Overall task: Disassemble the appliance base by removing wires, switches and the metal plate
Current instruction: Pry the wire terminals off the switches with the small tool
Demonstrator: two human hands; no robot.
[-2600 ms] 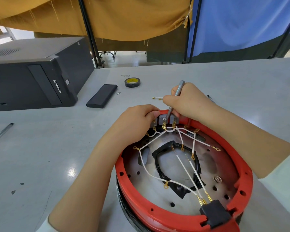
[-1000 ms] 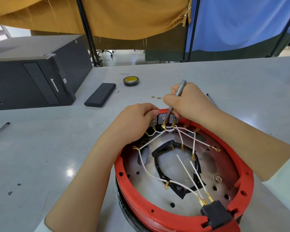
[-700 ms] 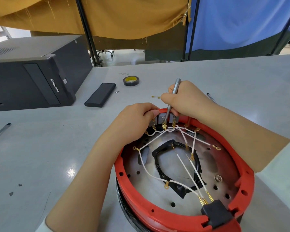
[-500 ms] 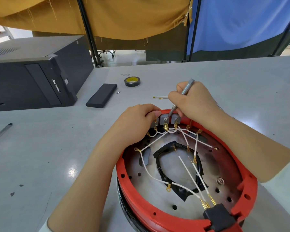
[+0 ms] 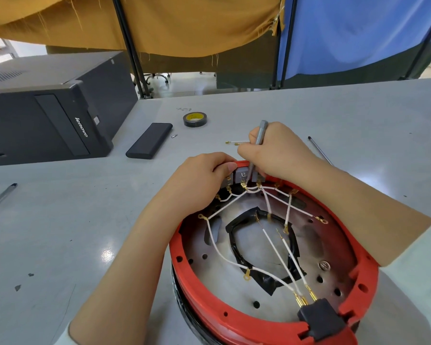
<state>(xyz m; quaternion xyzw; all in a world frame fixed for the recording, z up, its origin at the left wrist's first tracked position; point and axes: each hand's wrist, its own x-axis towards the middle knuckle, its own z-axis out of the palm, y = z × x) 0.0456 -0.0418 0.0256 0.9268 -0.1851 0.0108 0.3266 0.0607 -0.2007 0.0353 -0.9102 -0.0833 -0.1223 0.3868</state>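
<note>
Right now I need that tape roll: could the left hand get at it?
Probably not yet. The left hand grips the red appliance base at the switches. Once it lets go, the table between it and the tape roll looks bare.

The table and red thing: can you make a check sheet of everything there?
Surface: grey table, a few dark specks.
Job's things: red base, metal plate, grey switches at the far rim.
Clutter: tape, black case, computer, pen.
Hands: left hand grips the rim; right hand holds a screwdriver.
Cables: white wires cross the plate.
Surroundings: yellow and blue curtains.
</note>
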